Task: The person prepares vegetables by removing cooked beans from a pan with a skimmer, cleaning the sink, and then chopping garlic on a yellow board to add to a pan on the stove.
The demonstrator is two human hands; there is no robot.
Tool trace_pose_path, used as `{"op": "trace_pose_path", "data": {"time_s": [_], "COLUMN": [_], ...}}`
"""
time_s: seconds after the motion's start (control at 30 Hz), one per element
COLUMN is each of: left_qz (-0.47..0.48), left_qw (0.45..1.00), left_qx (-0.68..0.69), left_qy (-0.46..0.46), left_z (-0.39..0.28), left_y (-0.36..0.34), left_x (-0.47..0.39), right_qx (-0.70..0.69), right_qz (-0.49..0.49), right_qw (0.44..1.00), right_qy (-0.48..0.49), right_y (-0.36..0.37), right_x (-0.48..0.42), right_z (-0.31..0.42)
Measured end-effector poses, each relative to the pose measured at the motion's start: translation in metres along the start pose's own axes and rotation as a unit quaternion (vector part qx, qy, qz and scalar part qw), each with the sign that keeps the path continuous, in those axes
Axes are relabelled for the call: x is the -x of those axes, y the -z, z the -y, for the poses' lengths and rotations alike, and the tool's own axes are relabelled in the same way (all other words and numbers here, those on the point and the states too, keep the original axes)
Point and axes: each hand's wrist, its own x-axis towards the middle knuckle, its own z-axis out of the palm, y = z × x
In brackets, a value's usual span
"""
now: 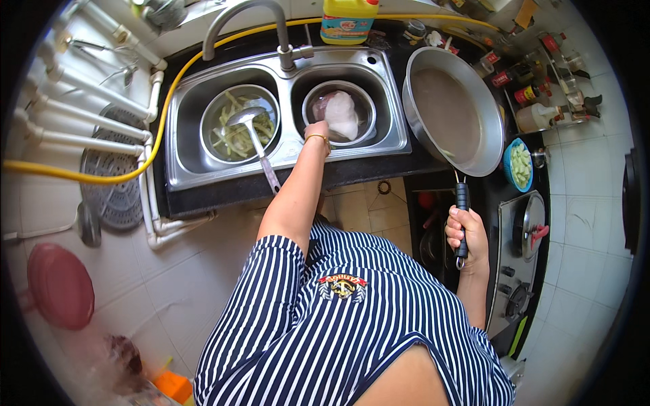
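My left hand (317, 131) is at the near-left rim of a round metal bowl (375, 114) in the right basin, its fingers closed over the edge and partly hidden. A pale piece of raw meat (341, 114) and a darker piece lie in that bowl, in liquid. My right hand (468, 231) grips the black handle (461, 195) of a wide metal wok (412, 91). The wok holds cloudy brownish liquid and is tilted beside the sink. In the left basin, a metal bowl (207, 129) contains green beans (236, 139) in water, with a ladle (256, 137) resting across it.
A faucet (286, 40) rises behind the double sink (289, 114). A yellow hose (172, 96) runs along the back and left. A detergent jug (348, 23) stands behind. A blue basket (508, 160) of chopped pale-green vegetable and a gas stove (508, 289) are right.
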Motion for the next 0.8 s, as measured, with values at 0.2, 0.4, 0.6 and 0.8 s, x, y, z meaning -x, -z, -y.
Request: {"op": "trace_pose_path", "data": {"time_s": [0.2,0.4,0.6,0.8], "left_qz": [0.068,0.11,0.15,0.143], "left_qw": [0.982,0.978,0.962,0.972], "left_qx": [0.131,0.088,-0.025,0.007], "left_qy": [0.116,0.155,0.225,0.184], "left_z": [0.006,0.03,0.013,0.01], "left_y": [-0.019,-0.017,-0.013,-0.004], "left_x": [-0.046,-0.098,-0.07,-0.065], "right_qx": [-0.022,-0.044,-0.077,-0.063], "right_qz": [-0.064,-0.074,-0.09,-0.116], "right_qw": [0.997,0.996,0.993,0.991], "right_qy": [0.02,0.022,0.016,0.022], "right_y": [-0.011,-0.024,-0.03,-0.027], "right_x": [0.01,0.009,0.012,0.012], "right_z": [0.004,0.008,0.005,0.005]}}
